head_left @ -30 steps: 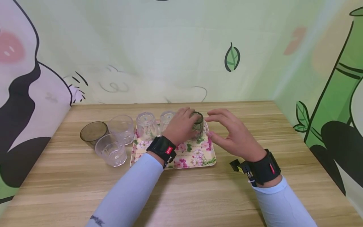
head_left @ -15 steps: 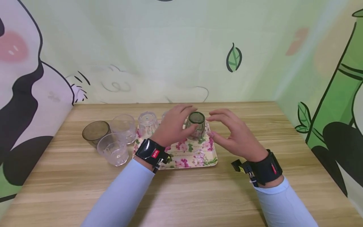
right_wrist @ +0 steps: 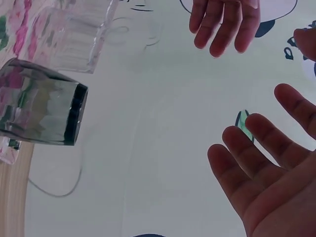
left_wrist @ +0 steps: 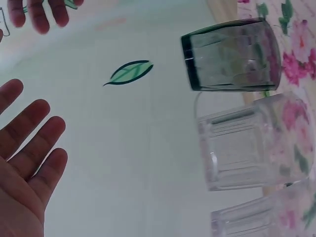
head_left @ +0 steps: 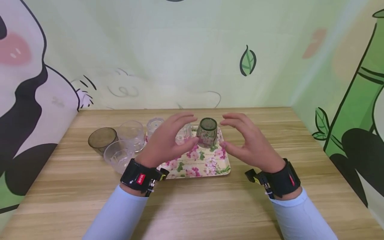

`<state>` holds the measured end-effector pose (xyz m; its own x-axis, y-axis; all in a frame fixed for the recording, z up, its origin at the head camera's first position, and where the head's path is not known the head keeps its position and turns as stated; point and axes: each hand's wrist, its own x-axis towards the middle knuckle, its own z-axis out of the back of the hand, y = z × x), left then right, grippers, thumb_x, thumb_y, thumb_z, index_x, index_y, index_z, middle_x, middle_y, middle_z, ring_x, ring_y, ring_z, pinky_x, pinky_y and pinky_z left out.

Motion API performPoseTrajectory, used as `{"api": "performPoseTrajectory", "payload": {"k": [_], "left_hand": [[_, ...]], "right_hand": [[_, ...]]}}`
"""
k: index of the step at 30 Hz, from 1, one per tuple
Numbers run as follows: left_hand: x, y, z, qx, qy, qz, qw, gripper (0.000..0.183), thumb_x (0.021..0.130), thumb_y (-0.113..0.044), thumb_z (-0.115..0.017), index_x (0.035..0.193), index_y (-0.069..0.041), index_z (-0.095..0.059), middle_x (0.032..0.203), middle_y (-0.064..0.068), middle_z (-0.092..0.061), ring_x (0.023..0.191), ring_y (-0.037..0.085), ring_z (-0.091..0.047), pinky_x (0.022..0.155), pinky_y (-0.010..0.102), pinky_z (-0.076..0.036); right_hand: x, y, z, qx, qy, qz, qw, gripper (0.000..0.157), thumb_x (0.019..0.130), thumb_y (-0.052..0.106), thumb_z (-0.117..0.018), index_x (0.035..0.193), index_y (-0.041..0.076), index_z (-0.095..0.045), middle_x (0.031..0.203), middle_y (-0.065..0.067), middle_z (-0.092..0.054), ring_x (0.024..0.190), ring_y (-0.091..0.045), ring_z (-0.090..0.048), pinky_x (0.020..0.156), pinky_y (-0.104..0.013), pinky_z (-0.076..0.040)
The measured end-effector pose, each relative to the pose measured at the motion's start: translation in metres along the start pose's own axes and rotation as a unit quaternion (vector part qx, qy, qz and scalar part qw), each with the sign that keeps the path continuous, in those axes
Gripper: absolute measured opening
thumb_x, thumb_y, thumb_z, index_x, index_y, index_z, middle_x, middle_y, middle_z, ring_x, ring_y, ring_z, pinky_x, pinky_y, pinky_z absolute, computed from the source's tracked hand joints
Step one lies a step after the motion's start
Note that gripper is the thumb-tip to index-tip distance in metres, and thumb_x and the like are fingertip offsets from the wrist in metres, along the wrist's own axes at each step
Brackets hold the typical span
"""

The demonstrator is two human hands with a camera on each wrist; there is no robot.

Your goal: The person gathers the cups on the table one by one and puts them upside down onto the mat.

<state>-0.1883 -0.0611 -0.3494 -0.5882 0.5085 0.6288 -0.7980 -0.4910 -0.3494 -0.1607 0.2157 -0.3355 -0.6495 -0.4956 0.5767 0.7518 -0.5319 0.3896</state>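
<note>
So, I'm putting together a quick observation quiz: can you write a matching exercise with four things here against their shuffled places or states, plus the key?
Things:
1. green glass
2. brown glass
3. tray
4. leaf

Places or states:
A. pictured on the wall
B. upright, to the tray's left
C. upside down on the tray
D. flower-patterned, lying on the table

Pairs: 1-C, 2-B, 3-D, 4-A

Both hands [head_left: 163,141] [head_left: 253,145] face each other, apart, fingers [left_wrist: 28,122] gently curved.
</note>
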Motion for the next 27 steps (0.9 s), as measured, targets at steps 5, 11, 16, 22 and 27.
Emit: {"api": "performPoseTrajectory", "payload": {"k": [5, 11, 16, 22, 27], "left_hand": [[-0.008, -0.012, 0.016, 0.001, -0.018, -0.012, 0.9998, 0.056, 0.087, -0.03, -0.073, 0.137, -0.009, -0.06, 0.139, 0.016, -0.065, 0.132, 0.028, -0.056, 0.108, 0.053, -0.052], [-0.013, -0.025, 0.037, 0.006, -0.058, -0.044, 0.9973, 0.054, 0.084, -0.025, -0.075, 0.134, -0.008, -0.062, 0.134, 0.016, -0.068, 0.127, 0.027, -0.059, 0.106, 0.05, -0.053], [-0.015, -0.031, 0.046, -0.003, -0.07, -0.057, 0.9959, 0.053, 0.083, -0.022, -0.076, 0.132, -0.007, -0.063, 0.133, 0.016, -0.068, 0.126, 0.027, -0.058, 0.106, 0.048, -0.054], [-0.016, -0.033, 0.049, 0.005, -0.065, -0.067, 0.9956, 0.053, 0.083, -0.024, -0.076, 0.131, -0.007, -0.063, 0.133, 0.016, -0.068, 0.126, 0.027, -0.059, 0.107, 0.048, -0.054], [-0.016, -0.035, 0.05, 0.003, -0.062, -0.072, 0.9954, 0.051, 0.083, -0.023, -0.075, 0.13, -0.006, -0.064, 0.132, 0.016, -0.068, 0.126, 0.027, -0.059, 0.107, 0.048, -0.054]], "right_hand": [[-0.001, 0.009, 0.002, -0.001, 0.008, 0.009, 1.0, 0.057, 0.081, 0.013, -0.079, 0.134, 0.007, -0.057, 0.143, -0.022, -0.055, 0.134, -0.036, -0.049, 0.105, -0.065, -0.05], [-0.001, 0.015, 0.004, -0.006, 0.01, 0.02, 1.0, 0.058, 0.082, 0.013, -0.078, 0.135, 0.007, -0.056, 0.142, -0.021, -0.055, 0.133, -0.033, -0.05, 0.105, -0.064, -0.05], [-0.001, 0.017, 0.004, -0.005, 0.01, 0.025, 1.0, 0.058, 0.081, 0.011, -0.078, 0.134, 0.007, -0.056, 0.14, -0.021, -0.056, 0.132, -0.035, -0.051, 0.104, -0.065, -0.051], [-0.001, 0.02, 0.007, -0.007, 0.006, 0.026, 1.0, 0.059, 0.081, 0.01, -0.079, 0.135, 0.007, -0.056, 0.14, -0.022, -0.057, 0.131, -0.036, -0.052, 0.103, -0.065, -0.051], [-0.001, 0.022, 0.008, -0.006, 0.006, 0.025, 1.0, 0.06, 0.081, 0.011, -0.08, 0.135, 0.007, -0.056, 0.14, -0.022, -0.057, 0.131, -0.036, -0.052, 0.103, -0.065, -0.051]]}}
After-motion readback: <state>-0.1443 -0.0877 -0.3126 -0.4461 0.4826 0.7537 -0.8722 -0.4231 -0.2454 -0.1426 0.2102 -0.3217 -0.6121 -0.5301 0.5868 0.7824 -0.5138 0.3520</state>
